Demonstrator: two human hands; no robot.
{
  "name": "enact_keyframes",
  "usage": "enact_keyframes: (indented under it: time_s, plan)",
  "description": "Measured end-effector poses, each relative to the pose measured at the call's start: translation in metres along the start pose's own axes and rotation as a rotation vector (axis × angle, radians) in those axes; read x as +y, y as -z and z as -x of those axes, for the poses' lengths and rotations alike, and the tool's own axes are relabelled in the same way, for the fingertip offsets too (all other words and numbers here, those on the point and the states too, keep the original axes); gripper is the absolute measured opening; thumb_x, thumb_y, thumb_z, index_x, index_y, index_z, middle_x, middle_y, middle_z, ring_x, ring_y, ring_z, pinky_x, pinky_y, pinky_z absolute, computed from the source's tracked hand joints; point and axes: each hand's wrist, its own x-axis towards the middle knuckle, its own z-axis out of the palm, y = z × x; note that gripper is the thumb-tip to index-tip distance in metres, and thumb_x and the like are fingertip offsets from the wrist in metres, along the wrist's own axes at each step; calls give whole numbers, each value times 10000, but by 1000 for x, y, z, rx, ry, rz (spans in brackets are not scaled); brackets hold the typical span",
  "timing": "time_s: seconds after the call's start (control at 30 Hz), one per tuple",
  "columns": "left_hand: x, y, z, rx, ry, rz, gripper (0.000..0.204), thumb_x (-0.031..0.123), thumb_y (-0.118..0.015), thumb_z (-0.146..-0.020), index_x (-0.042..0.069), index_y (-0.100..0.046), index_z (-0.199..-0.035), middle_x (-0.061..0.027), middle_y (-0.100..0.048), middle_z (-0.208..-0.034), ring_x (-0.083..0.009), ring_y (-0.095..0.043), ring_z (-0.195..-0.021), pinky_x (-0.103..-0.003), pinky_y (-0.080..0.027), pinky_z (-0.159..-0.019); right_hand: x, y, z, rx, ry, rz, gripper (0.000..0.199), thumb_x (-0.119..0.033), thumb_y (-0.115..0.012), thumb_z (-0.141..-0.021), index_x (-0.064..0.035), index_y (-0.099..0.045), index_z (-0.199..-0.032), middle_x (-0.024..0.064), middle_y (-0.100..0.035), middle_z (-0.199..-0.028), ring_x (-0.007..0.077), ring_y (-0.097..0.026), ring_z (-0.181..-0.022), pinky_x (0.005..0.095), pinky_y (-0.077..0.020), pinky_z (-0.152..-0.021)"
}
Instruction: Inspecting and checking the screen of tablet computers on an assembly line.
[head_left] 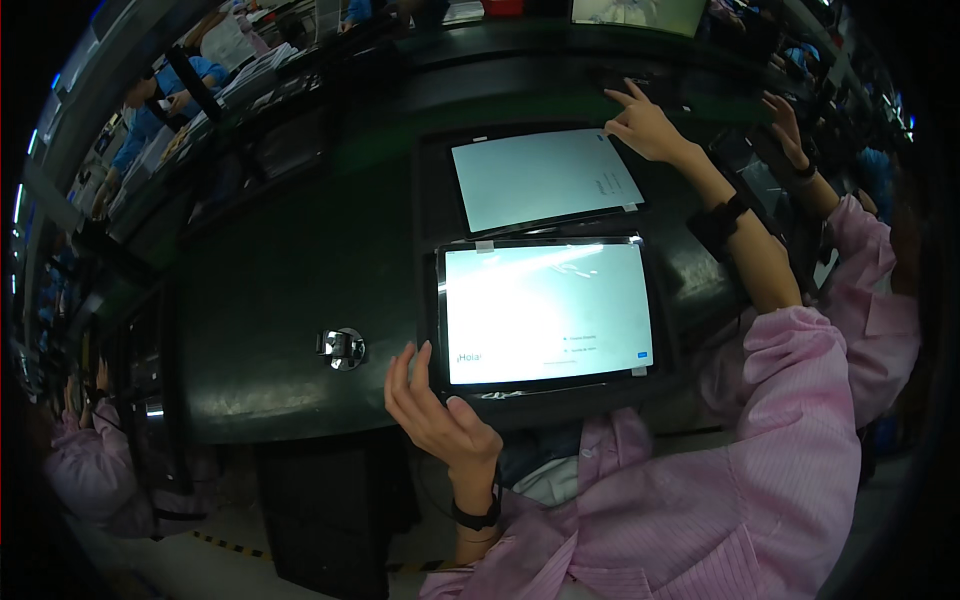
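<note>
Two tablets with lit screens lie on a dark mat, one behind the other. My left hand is at the lower left corner of the near tablet, fingers stretched out and apart, holding nothing; whether a fingertip touches the edge cannot be seen. The near screen shows a bright start page, with clear film along the tablet's edges. Over the upper right corner of the far tablet, which sits slightly turned, is my right hand. Its fingers are spread, one of them at the corner of the screen, and nothing is held.
On the dark green table a small shiny round metal piece stands left of my left hand. At the right, a co-worker's hand is raised near another tablet. A lit monitor is at the back. More people work at the left.
</note>
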Motion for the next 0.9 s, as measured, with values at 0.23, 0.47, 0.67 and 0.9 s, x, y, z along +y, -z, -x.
enact_keyframes:
  time_s: [0.23,0.47,0.67,0.9]
  plan:
    - [2,-2,0,16,0,0,509,295,-293,-931,-46,-568,-1190,-215,-551,-1213,-384,-476,-1159,-484,-345,-997,-17,40,53,167,33,-113,301,-288,-528,-900,-107,-758,-972,151,-414,-1458,398,-200,-1420,460,-247,-1134]
    - [1,-3,1,22,-12,-21,504,288,-280,-941,-52,-573,-1171,-208,-561,-1198,-367,-489,-1154,-467,-343,-1000,-52,43,126,7,28,-36,265,-230,-544,-888,-95,-771,-913,110,-424,-1460,377,-203,-1427,450,-238,-1131]
    - [3,5,3,-14,-1,-60,428,232,-347,-946,-21,-533,-1238,-185,-543,-1234,-347,-455,-1200,-444,-339,-1001,-38,31,158,330,-16,-325,319,-198,-495,-914,-75,-690,-1135,111,-497,-1392,311,-409,-1325,410,-316,-1087]
    - [0,65,37,-59,497,198,330,162,-472,-967,11,-514,-1257,-132,-572,-1194,-213,-527,-1112,-324,-404,-884,-38,12,192,-211,-803,-1364,555,-441,-510,-945,15,-539,-1261,164,-625,-1085,246,-627,-1014,385,-585,-725]
